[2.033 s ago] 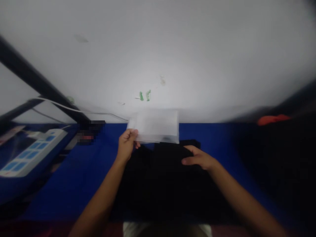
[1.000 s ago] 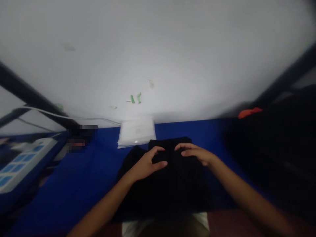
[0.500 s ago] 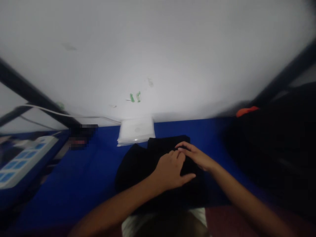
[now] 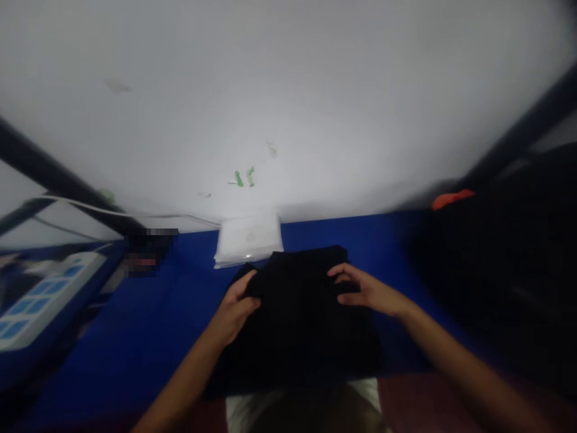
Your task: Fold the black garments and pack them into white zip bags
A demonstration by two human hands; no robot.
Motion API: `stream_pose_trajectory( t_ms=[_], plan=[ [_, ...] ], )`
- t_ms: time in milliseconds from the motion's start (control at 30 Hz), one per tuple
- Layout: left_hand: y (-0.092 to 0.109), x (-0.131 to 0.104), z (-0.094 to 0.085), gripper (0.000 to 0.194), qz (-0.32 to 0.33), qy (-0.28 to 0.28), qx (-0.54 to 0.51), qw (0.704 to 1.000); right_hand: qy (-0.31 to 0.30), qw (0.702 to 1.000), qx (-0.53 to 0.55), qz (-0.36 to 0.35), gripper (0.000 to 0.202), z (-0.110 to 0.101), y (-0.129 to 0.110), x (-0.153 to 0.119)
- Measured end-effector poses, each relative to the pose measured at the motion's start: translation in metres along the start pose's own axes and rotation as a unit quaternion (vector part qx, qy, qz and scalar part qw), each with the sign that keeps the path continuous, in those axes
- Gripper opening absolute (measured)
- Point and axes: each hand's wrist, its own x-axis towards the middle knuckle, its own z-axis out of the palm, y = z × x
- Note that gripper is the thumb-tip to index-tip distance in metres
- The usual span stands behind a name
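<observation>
From the head camera, one black cloth [image 4: 302, 325] lies front and centre on the blue surface [image 4: 148, 319], and two hands are on it! The left hand [image 4: 231, 310] works the left side, thumb and fingers bent; whether they pinch fabric, I can't tell. The right hand [image 4: 368, 291] sits at the right, thumb well apart from curled fingers. Just behind, one white stack [image 4: 249, 237], its layers too blurred to count; far left, one power strip [image 4: 42, 300]; two green marks [image 4: 238, 178] on the wall [image 4: 315, 108].

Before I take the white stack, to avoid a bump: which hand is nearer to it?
Left. The left hand is just in front of the white stack, at the left of the black cloth. The right hand is at the cloth's right, farther off.
</observation>
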Motion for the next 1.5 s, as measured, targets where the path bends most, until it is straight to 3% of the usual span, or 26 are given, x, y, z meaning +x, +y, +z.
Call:
stream_pose_trajectory(
  t_ms=[67,133,233,300,367,433,467,500,600,667,767,900,1000,1167,1300,1400,1500],
  plan=[
    [-0.005,-0.015,-0.024,0.059,-0.010,0.044,-0.004,0.999,0.005,1.000,-0.023,0.002,0.047,-0.007,0.005,-0.001],
    [-0.010,-0.030,-0.047,0.058,-0.016,0.079,0.025,0.996,0.023,0.999,-0.047,0.003,0.042,-0.014,0.011,-0.002],
    [-0.013,-0.046,-0.077,0.053,-0.074,0.038,0.101,0.991,0.039,0.996,-0.079,0.001,0.037,-0.022,0.015,-0.002],
    [-0.011,-0.050,-0.090,0.051,-0.096,0.027,0.193,0.976,0.044,0.992,-0.117,-0.003,0.035,-0.024,0.014,-0.002],
    [-0.007,-0.049,-0.094,0.048,-0.073,0.080,0.331,0.938,0.051,0.984,-0.172,-0.014,0.034,-0.023,0.009,-0.003],
    [-0.002,-0.043,-0.085,0.045,0.004,0.145,0.461,0.875,0.061,0.971,-0.231,-0.029,0.036,-0.020,0.001,-0.005],
    [0.001,-0.040,-0.077,0.044,0.050,0.152,0.509,0.846,0.063,0.964,-0.257,-0.038,0.039,-0.018,-0.003,-0.006],
    [0.003,-0.035,-0.067,0.043,0.102,0.129,0.534,0.829,0.061,0.957,-0.279,-0.047,0.044,-0.016,-0.008,-0.008],
    [0.008,-0.020,-0.033,0.043,0.193,-0.027,0.567,0.800,0.022,0.942,-0.326,-0.078,0.056,-0.009,-0.019,-0.013],
    [0.008,-0.010,-0.013,0.044,0.215,-0.103,0.577,0.781,-0.012,0.934,-0.346,-0.090,0.056,-0.005,-0.022,-0.017],
    [0.008,0.004,0.001,0.031,0.220,-0.149,0.588,0.764,-0.027,0.927,-0.364,-0.089,0.049,-0.003,-0.020,-0.024],
    [0.009,0.021,0.000,0.013,0.206,-0.103,0.579,0.782,0.027,0.929,-0.357,-0.099,0.037,-0.009,-0.013,-0.025],
    [0.008,0.034,-0.007,0.019,0.168,-0.039,0.580,0.796,0.091,0.932,-0.334,-0.110,0.030,-0.019,-0.010,-0.014],
    [-0.002,0.060,-0.016,0.023,0.101,-0.001,0.622,0.777,0.175,0.924,-0.336,-0.052,0.014,-0.032,-0.002,0.022],
    [-0.005,0.071,-0.013,0.023,0.067,0.022,0.661,0.747,0.182,0.896,-0.405,0.033,0.016,-0.035,0.011,0.041],
    [-0.002,0.065,-0.008,0.022,0.120,0.059,0.688,0.713,0.216,0.879,-0.420,0.065,0.025,-0.032,0.013,0.039],
    [0.002,0.049,-0.005,0.025,0.206,0.038,0.660,0.721,0.275,0.860,-0.429,-0.002,0.023,-0.027,0.004,0.026]
  ],
)
